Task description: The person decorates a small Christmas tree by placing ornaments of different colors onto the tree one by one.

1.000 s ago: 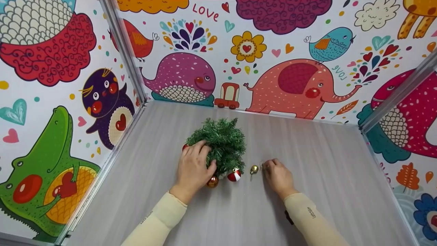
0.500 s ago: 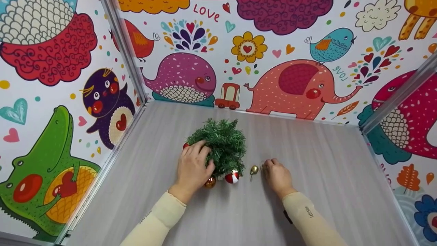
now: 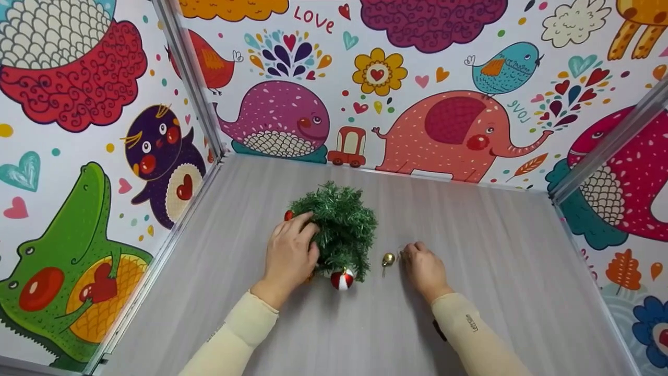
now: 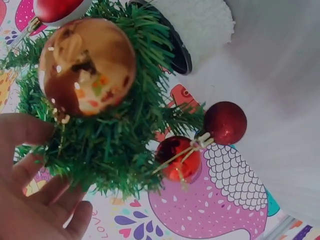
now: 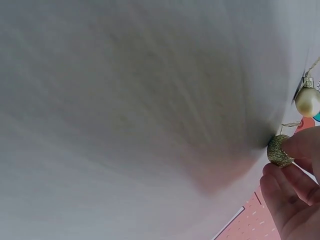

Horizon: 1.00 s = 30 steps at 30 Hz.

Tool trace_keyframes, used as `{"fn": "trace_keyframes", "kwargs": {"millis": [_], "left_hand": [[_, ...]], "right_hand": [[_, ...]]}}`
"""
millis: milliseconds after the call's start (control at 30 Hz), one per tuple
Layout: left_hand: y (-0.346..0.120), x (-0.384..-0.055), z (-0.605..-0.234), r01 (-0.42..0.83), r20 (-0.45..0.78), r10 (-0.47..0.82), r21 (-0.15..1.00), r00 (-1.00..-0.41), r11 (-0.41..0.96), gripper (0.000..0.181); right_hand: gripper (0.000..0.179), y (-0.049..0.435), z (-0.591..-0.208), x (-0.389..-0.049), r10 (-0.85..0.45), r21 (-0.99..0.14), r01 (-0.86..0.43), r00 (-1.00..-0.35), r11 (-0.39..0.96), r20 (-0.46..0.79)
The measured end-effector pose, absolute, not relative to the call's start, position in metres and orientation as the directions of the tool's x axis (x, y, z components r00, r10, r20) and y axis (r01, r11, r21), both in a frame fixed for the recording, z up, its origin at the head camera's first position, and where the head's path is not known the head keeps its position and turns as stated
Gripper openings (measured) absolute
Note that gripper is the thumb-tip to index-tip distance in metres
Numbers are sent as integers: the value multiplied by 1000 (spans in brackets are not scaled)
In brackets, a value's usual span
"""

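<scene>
A small green artificial Christmas tree is at mid-table, with my left hand gripping its foliage from the left side. A red-and-white bauble hangs at its front. The left wrist view shows a shiny copper bauble near my thumb, plus a glittery dark red bauble and a shiny red bauble on the far branches. My right hand pinches a gold glitter bauble with a string loop, low over the table. Just left of that hand lies a smooth gold bauble.
The grey wood-grain table is bounded by cartoon-printed panels at the back and sides. Metal corner posts stand where the panels meet. The tree's white base shows in the left wrist view.
The tree has turned under my left hand: its red-and-white bauble has swung left and the copper one has gone behind the hand in the head view. My right hand has hardly moved.
</scene>
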<state>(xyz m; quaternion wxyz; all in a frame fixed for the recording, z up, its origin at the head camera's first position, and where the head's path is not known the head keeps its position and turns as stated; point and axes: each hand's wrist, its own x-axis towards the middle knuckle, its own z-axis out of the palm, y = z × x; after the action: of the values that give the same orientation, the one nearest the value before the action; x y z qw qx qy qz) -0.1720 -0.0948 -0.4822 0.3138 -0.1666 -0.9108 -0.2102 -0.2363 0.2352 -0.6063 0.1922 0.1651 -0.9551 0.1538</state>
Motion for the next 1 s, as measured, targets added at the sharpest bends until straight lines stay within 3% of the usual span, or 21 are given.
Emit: {"fn": "trace_keyframes", "kwargs": {"millis": [633, 1000], "left_hand": [[-107, -178, -473, 472, 593, 258, 238, -763, 849, 15], [-110, -182, -474, 510, 590, 296, 234, -751, 828, 15]], "right_hand": [[9, 236, -609, -236, -247, -218, -372, -860, 902, 447], [10, 235, -606, -236, -237, -247, -352, -887, 903, 397]]}}
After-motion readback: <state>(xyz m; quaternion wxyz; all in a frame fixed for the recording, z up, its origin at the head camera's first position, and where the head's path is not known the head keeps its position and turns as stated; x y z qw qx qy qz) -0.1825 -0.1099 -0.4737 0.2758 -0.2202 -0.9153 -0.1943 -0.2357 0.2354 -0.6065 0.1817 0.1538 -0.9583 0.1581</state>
